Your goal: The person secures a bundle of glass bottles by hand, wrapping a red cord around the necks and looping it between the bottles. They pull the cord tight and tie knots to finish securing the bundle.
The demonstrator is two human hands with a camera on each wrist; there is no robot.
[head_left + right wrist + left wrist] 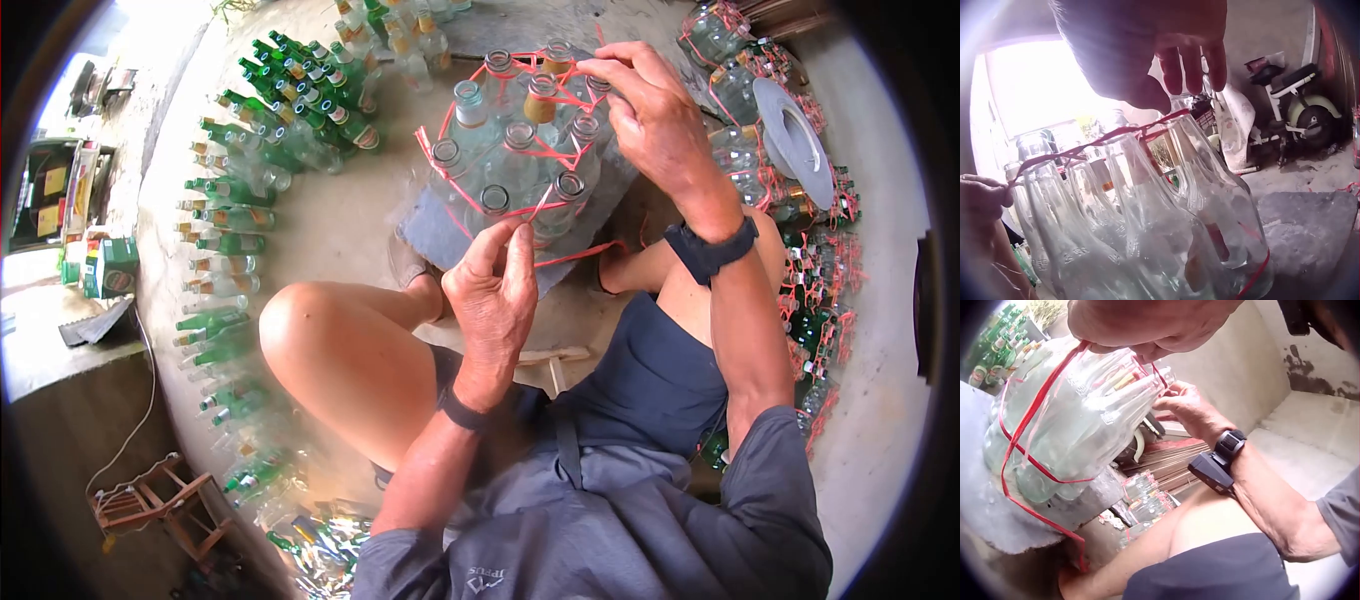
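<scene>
A cluster of clear glass bottles (519, 137) stands upright on a grey slab (420, 222), with red plastic string (1032, 415) wound around the necks and lower bodies. At the near side of the cluster, my left hand (495, 290) pinches the string between thumb and fingertips; a loose tail (585, 253) of it trails over the slab's edge. My right hand (655, 125) is over the far right bottles, its bent fingers at the neck of one. In the right wrist view, these fingers (1192, 69) hang apart from the thumb beside the string.
Green and clear bottles (230, 215) stand in rows along the left, with more green ones (310, 90) behind. Bottles tied with red string (815, 290) line the right side, under a grey hat (793, 140). A wooden stool (165, 500) is at lower left.
</scene>
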